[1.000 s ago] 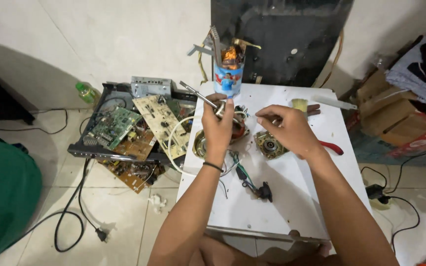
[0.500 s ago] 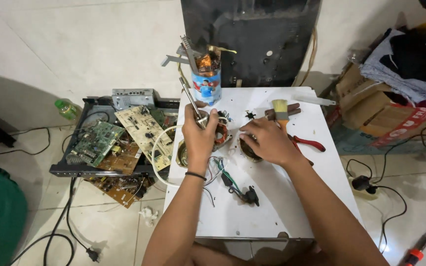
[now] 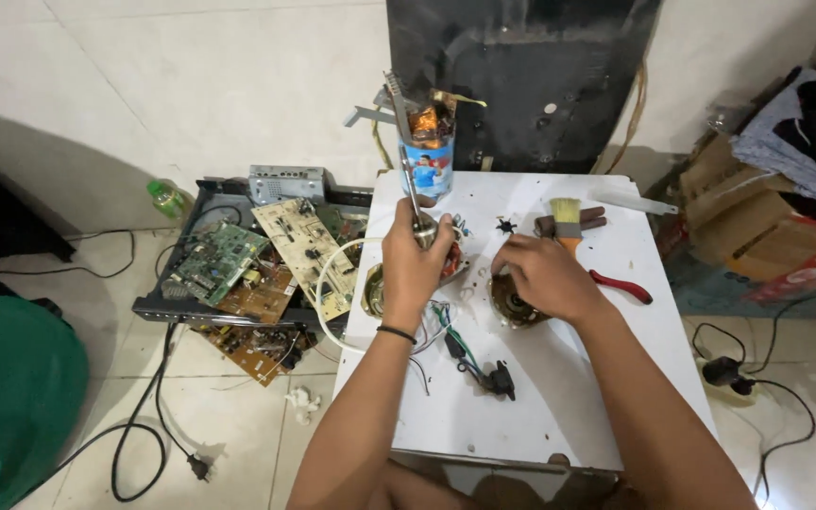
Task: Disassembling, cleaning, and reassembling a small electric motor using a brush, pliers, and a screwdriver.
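Observation:
On the white table [image 3: 559,397], my left hand [image 3: 416,260] grips a small electric motor with copper windings [image 3: 450,257], its metal shaft [image 3: 410,184] sticking up past my fingers. Coloured wires [image 3: 450,340] trail from the motor toward a black plug [image 3: 501,380]. My right hand [image 3: 545,276] rests on a round metal motor end cover [image 3: 512,307], fingers curled over its top. The two hands are close together but apart.
A paintbrush [image 3: 567,219], red-handled pliers [image 3: 620,285] and a tool-filled can [image 3: 427,156] sit at the table's back. Circuit boards [image 3: 266,260] lie piled on the floor at left, with a green bottle [image 3: 167,198]. Cardboard boxes [image 3: 739,227] and cables [image 3: 757,387] crowd the right.
The view has shifted and come closer. My left hand has stayed on the motor; my right hand has lowered onto the round cover on the table.

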